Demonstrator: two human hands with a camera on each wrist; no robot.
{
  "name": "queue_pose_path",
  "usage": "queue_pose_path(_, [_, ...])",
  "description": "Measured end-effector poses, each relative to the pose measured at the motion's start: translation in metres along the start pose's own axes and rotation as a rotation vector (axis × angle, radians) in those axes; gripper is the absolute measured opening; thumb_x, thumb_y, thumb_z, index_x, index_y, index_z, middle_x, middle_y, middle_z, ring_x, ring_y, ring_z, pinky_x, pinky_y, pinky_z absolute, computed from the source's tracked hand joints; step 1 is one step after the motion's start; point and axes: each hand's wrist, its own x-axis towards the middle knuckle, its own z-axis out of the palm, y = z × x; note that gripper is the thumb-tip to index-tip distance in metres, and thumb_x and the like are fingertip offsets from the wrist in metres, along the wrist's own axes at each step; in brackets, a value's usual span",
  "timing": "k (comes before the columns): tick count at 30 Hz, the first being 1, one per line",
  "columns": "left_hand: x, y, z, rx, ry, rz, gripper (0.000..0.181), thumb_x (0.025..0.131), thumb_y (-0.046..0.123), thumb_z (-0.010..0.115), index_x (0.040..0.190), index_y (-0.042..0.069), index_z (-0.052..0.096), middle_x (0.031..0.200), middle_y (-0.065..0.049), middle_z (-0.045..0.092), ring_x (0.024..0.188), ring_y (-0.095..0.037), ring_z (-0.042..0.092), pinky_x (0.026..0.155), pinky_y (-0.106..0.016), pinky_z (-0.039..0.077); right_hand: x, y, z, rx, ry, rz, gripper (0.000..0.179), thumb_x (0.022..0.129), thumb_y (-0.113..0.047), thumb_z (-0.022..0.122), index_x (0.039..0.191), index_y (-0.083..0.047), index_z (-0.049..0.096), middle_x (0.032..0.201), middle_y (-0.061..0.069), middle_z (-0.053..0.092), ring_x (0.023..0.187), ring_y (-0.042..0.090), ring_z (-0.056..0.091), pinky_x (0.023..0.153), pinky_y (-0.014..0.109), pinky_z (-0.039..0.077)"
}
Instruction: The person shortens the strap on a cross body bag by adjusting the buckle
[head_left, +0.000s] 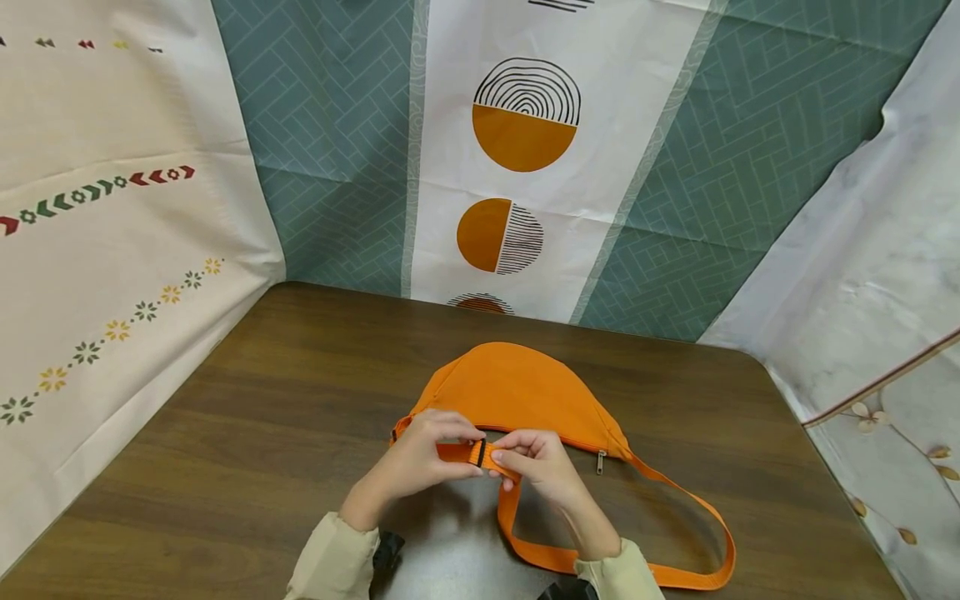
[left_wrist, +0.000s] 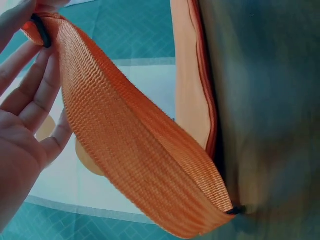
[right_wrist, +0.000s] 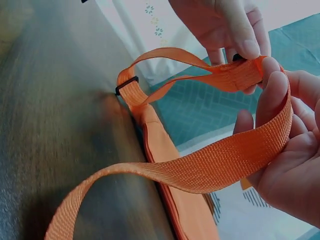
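An orange waist bag [head_left: 510,385] lies on the table, its curved side toward the back. Its webbing strap [head_left: 540,555] rises in front of it. My left hand [head_left: 411,460] pinches the strap at a black slider buckle [head_left: 482,453], thumb below and fingers above. Just to the right, my right hand [head_left: 546,473] pinches the strap beside that buckle with thumb and fingers. In the left wrist view a doubled strap loop hangs down from the left hand. A second black buckle [right_wrist: 127,86] sits where this loop meets the bag's end.
From the bag's right end, the strap curves across the brown wooden table [head_left: 225,467] and back under the right forearm. A metal zipper pull [head_left: 600,462] hangs at the bag's front edge. Patterned cloths [head_left: 337,167] stand behind the table and along both sides.
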Motion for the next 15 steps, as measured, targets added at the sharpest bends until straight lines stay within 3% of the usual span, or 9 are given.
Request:
queue_pose_path(4, [-0.0004,0.0022,0.0035,0.006,0.024,0.005,0.035,0.069,0.025,0.077,0.096,0.004,0.069,0.088,0.003,0.063,0.08,-0.011,0.054,0.073,-0.028,0.042,0.0,0.0006,0.001,-0.025,0.016,0.004,0.022,0.084,0.005,0.055,0.09,0.026,0.051,0.064,-0.003,0.063,0.047,0.006,0.052,0.049,0.018,0.046])
queue_pose_path(10, [0.001,0.0043,0.0079,-0.031,0.03,0.0,0.035,0.07,0.025,0.076,0.095,0.002,0.069,0.087,0.003,0.063,0.079,-0.011,0.053,0.068,-0.029,0.045,-0.0003,0.0023,0.003,-0.03,0.011,-0.052,0.022,0.084,0.007,0.054,0.088,0.028,0.05,0.065,-0.005,0.063,0.047,0.005,0.052,0.049,0.019,0.046])
queue_pose_path(15, [0.0006,0.004,0.0081,0.033,0.054,0.009,0.036,0.066,0.028,0.077,0.092,0.003,0.07,0.083,0.004,0.063,0.075,-0.01,0.052,0.067,-0.027,0.042,-0.0021,0.0024,0.0008,-0.044,-0.004,-0.012,0.026,0.088,-0.001,0.054,0.093,0.024,0.053,0.068,-0.002,0.063,0.05,0.007,0.053,0.051,0.021,0.047])
